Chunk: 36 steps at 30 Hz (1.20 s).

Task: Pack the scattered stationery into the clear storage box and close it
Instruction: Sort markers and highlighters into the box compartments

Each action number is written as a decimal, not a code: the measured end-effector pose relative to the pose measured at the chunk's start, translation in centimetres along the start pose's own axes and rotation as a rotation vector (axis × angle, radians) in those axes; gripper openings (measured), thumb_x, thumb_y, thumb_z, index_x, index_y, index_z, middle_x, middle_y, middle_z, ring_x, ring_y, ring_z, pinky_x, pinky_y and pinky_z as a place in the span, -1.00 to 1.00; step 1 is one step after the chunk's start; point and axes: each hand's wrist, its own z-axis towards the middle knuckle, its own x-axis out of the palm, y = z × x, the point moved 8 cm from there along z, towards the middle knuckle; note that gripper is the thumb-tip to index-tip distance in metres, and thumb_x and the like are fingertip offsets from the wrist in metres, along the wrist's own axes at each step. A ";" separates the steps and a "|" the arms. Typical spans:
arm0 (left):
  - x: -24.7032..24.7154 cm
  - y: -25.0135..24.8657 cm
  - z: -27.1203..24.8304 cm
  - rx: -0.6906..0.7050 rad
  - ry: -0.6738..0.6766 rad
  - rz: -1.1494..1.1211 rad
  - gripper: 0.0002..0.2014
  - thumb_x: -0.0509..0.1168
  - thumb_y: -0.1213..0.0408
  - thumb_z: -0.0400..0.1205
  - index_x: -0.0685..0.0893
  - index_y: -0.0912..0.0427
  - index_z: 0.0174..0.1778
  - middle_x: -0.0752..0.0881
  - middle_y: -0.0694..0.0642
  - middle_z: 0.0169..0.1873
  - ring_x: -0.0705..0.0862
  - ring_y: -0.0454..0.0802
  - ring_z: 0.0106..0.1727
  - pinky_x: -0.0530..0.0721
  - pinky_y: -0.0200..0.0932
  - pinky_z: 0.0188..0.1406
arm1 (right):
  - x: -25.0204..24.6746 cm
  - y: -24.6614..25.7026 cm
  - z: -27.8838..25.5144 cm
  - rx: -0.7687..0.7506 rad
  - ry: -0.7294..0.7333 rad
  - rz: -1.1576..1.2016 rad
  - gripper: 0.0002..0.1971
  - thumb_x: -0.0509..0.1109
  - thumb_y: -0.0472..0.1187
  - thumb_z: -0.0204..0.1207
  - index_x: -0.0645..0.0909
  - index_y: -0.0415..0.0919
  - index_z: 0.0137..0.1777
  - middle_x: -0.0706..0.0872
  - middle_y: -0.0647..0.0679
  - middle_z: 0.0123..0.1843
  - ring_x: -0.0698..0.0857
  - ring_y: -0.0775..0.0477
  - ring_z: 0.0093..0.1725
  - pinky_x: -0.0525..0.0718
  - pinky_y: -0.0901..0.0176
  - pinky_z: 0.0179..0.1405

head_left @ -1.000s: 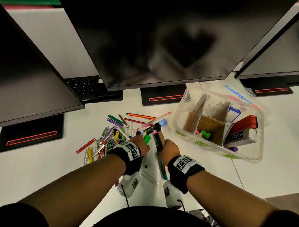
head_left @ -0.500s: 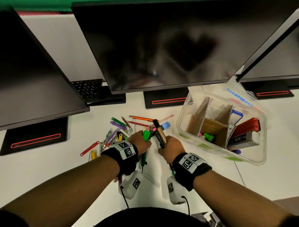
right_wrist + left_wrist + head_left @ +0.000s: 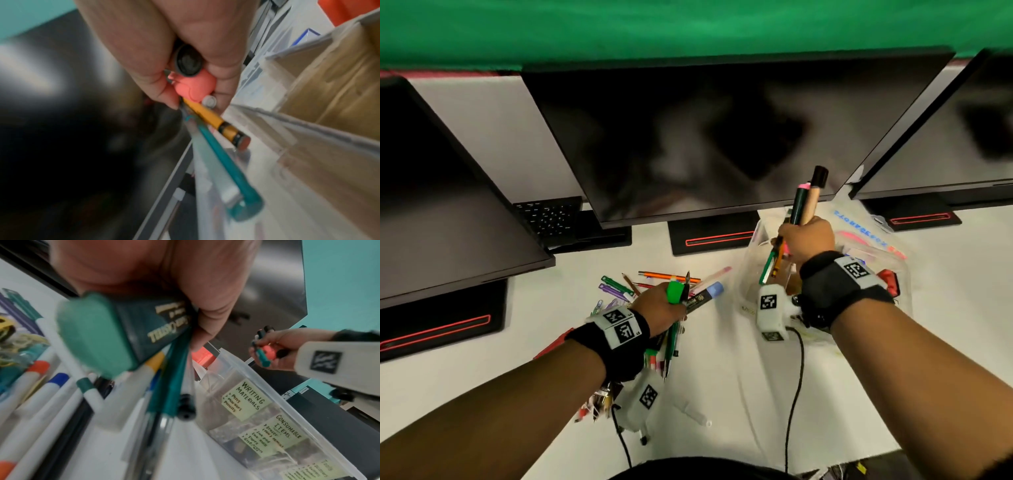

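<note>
Both arms out: L grip [image 3: 659, 305] fisted low, R grip [image 3: 806, 240] fisted, raised.

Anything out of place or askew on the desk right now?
Nothing damaged or spilled. Loose pens and clips remain scattered on the desk, unpacked; each hand, left hand and right hand, grips a bundle of pens by the open clear box.

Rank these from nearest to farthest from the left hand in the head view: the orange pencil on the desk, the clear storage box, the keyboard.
1. orange pencil: on the desk, just beyond the left hand.
2. clear storage box: to the right.
3. keyboard: far back on the left, under the monitors.
</note>
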 end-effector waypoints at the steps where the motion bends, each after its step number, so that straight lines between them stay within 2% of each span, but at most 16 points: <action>1: -0.1 -0.3 -0.1 0.004 -0.006 -0.010 -0.86 0.30 0.30 0.56 0.50 -0.02 -0.23 0.62 -0.02 -0.33 0.62 0.05 -0.16 0.52 -0.25 -0.27 | 0.1 -0.4 0.8 0.015 -0.025 -0.050 -0.89 0.40 -0.30 0.43 0.60 -0.30 -0.08 0.77 -0.35 -0.02 0.77 -0.33 -0.10 0.77 -0.19 -0.02; 4: -0.1 -1.2 -0.4 0.004 -0.002 -0.039 -0.81 0.30 0.31 0.57 0.49 -0.05 -0.31 0.57 -0.08 -0.41 0.59 -0.04 -0.29 0.47 -0.32 -0.38 | 1.2 -1.6 1.5 0.064 0.006 -0.216 -0.71 0.38 -0.22 0.49 0.59 -0.38 0.14 0.76 -0.33 0.06 0.75 -0.34 0.02 0.73 -0.12 0.10; 6: 0.0 -1.5 -0.3 -0.004 0.005 -0.056 -0.80 0.30 0.30 0.56 0.50 -0.05 -0.34 0.65 0.02 -0.35 0.66 0.01 -0.25 0.58 -0.20 -0.25 | 2.1 -2.0 1.0 0.079 0.063 -0.403 -0.65 0.33 -0.23 0.55 0.51 -0.41 0.27 0.71 -0.30 0.14 0.70 -0.32 0.13 0.65 0.02 0.11; 9: -0.1 -2.2 -0.2 0.013 0.004 -0.085 -0.83 0.31 0.30 0.54 0.52 -0.05 -0.30 0.73 0.16 -0.21 0.73 0.18 -0.10 0.67 -0.05 -0.05 | 3.9 -2.5 -0.1 0.050 0.218 -0.566 -0.50 0.24 -0.31 0.59 0.28 -0.43 0.50 0.62 -0.35 0.29 0.62 -0.31 0.29 0.60 0.06 0.24; 11: -0.2 -3.4 -0.7 0.033 0.017 -0.136 -0.92 0.35 0.20 0.47 0.56 -0.01 -0.24 0.75 0.20 -0.19 0.75 0.24 -0.08 0.72 0.02 0.01 | 4.9 -2.9 -0.9 0.026 0.340 -0.693 -0.60 0.20 -0.31 0.61 0.39 -0.42 0.43 0.63 -0.36 0.29 0.63 -0.31 0.30 0.62 0.03 0.19; 14: -0.4 -5.0 -0.7 0.071 0.001 -0.204 -0.42 0.34 -0.12 0.11 0.64 0.24 -0.09 0.78 0.34 -0.14 0.78 0.29 -0.08 0.73 0.14 0.08 | 4.9 -3.3 -1.9 0.093 0.401 -0.668 -0.74 0.17 -0.29 0.62 0.54 -0.37 0.23 0.67 -0.37 0.22 0.65 -0.36 0.25 0.62 -0.02 0.20; 15: -0.4 -5.5 -0.6 0.083 0.003 -0.202 -0.43 0.34 -0.09 0.13 0.64 0.28 -0.09 0.78 0.35 -0.15 0.77 0.29 -0.09 0.71 0.09 0.05 | 4.6 -3.1 -1.9 0.098 0.385 -0.651 -0.70 0.18 -0.27 0.63 0.52 -0.37 0.29 0.65 -0.37 0.27 0.63 -0.35 0.28 0.59 0.01 0.21; 18: -0.2 -7.6 -0.4 0.109 -0.004 -0.146 -0.90 0.37 0.23 0.44 0.58 0.14 -0.32 0.72 0.23 -0.30 0.69 0.15 -0.24 0.62 -0.10 -0.17 | 3.5 -2.3 -2.3 0.018 0.391 -0.664 -0.66 0.21 -0.26 0.62 0.52 -0.39 0.33 0.63 -0.30 0.28 0.59 -0.26 0.31 0.53 0.07 0.26; 21: 0.2 -9.5 0.4 0.135 -0.009 -0.095 -0.78 0.32 0.28 0.51 0.49 0.09 -0.46 0.59 0.09 -0.44 0.57 0.04 -0.37 0.52 -0.15 -0.32 | 2.1 -1.5 -2.8 -0.102 0.382 -0.590 -0.79 0.24 -0.26 0.60 0.65 -0.34 0.06 0.68 -0.18 0.03 0.60 -0.18 0.18 0.53 0.09 0.22; 23: 0.7 -11.1 0.9 0.163 -0.005 -0.058 -0.77 0.32 0.25 0.51 0.49 0.10 -0.46 0.59 0.09 -0.43 0.56 0.07 -0.32 0.50 -0.14 -0.32 | 0.8 -1.6 -2.7 -0.209 0.336 -0.545 -0.73 0.32 -0.24 0.54 0.65 -0.28 0.20 0.70 -0.15 0.20 0.63 -0.16 0.24 0.54 0.08 0.34; 25: 1.1 -12.5 1.8 0.185 -0.021 -0.023 -0.79 0.33 0.24 0.51 0.50 0.11 -0.43 0.61 0.11 -0.37 0.57 0.08 -0.29 0.47 -0.17 -0.29 | -0.6 -2.1 -3.2 -0.359 0.330 -0.565 -0.69 0.37 -0.23 0.49 0.64 -0.18 0.24 0.72 -0.10 0.22 0.68 -0.12 0.20 0.60 0.08 0.29; 27: 1.8 -13.7 2.7 0.185 -0.018 0.000 -0.77 0.34 0.23 0.52 0.50 0.12 -0.44 0.62 0.13 -0.35 0.57 0.08 -0.30 0.46 -0.19 -0.30 | -1.1 -3.0 -4.8 -0.584 0.392 -0.762 -0.72 0.37 -0.15 0.47 0.67 -0.08 0.18 0.73 -0.03 0.15 0.66 -0.09 0.18 0.61 0.05 0.26; 29: 2.8 -14.9 3.6 0.199 0.000 0.048 -0.81 0.35 0.24 0.52 0.55 0.14 -0.40 0.63 0.18 -0.29 0.60 0.13 -0.23 0.45 -0.19 -0.26 | -1.5 -4.9 -6.1 -0.704 0.482 -0.915 -0.62 0.37 -0.01 0.47 0.61 -0.03 0.29 0.64 -0.03 0.32 0.52 -0.09 0.36 0.47 -0.01 0.43; 31: 3.8 -15.6 4.7 0.180 0.013 0.128 -0.84 0.37 0.21 0.51 0.67 0.25 -0.20 0.66 0.24 -0.22 0.66 0.17 -0.14 0.48 -0.16 -0.23 | -2.1 -7.0 -6.8 -0.656 0.551 -0.903 -0.45 0.36 0.05 0.49 0.42 -0.03 0.48 0.48 -0.05 0.49 0.36 -0.09 0.52 0.38 0.04 0.52; 33: 4.6 -16.0 5.8 0.138 0.019 0.196 -0.72 0.38 0.16 0.49 0.68 0.33 -0.06 0.66 0.24 -0.21 0.70 0.21 -0.09 0.53 -0.13 -0.23 | -2.4 -8.1 -7.1 -0.611 0.563 -0.867 -0.36 0.35 0.02 0.51 0.25 0.01 0.57 0.49 -0.05 0.49 0.37 -0.07 0.51 0.42 0.11 0.47; 36: 5.4 -16.9 7.0 0.122 -0.001 0.273 -0.74 0.37 0.16 0.49 0.65 0.30 -0.06 0.65 0.23 -0.20 0.64 0.16 -0.17 0.52 -0.16 -0.32 | -2.2 -8.4 -7.5 -0.597 0.563 -0.886 -0.33 0.32 -0.02 0.52 0.14 0.04 0.60 0.54 -0.08 0.44 0.45 -0.08 0.44 0.46 0.15 0.39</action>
